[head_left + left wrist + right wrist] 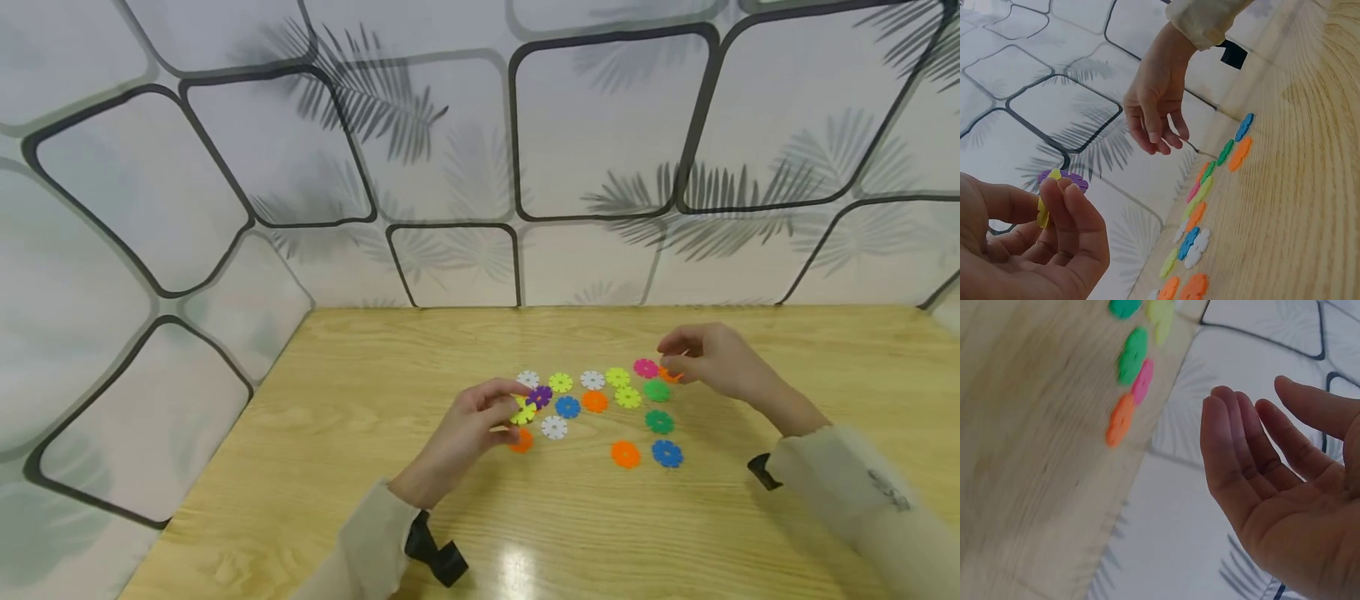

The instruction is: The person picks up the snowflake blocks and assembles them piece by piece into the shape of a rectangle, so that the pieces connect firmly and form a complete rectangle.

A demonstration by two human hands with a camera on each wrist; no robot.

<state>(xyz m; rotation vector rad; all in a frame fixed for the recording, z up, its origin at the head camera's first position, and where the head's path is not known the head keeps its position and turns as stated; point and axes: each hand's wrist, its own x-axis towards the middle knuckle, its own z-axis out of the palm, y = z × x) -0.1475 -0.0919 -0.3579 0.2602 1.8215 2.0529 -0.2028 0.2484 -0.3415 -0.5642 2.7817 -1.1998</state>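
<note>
My left hand (472, 425) pinches a yellow interlocking disc (1043, 214) between thumb and fingers, held above the table. A purple disc (1077, 180) is joined to it crosswise and juts out past the fingertips. My right hand (718, 367) holds nothing; in the right wrist view its fingers are loosely bent, with the thumb apart from them. It hovers over the far right of the loose discs, nearest an orange disc (1120, 419), a pink disc (1143, 381) and a green disc (1133, 355).
Several more notched discs lie flat on the wooden table (315, 467), among them a blue disc (667, 453), an orange disc (626, 454) and a white disc (555, 427). Behind the table's far edge stands a patterned wall (457, 267).
</note>
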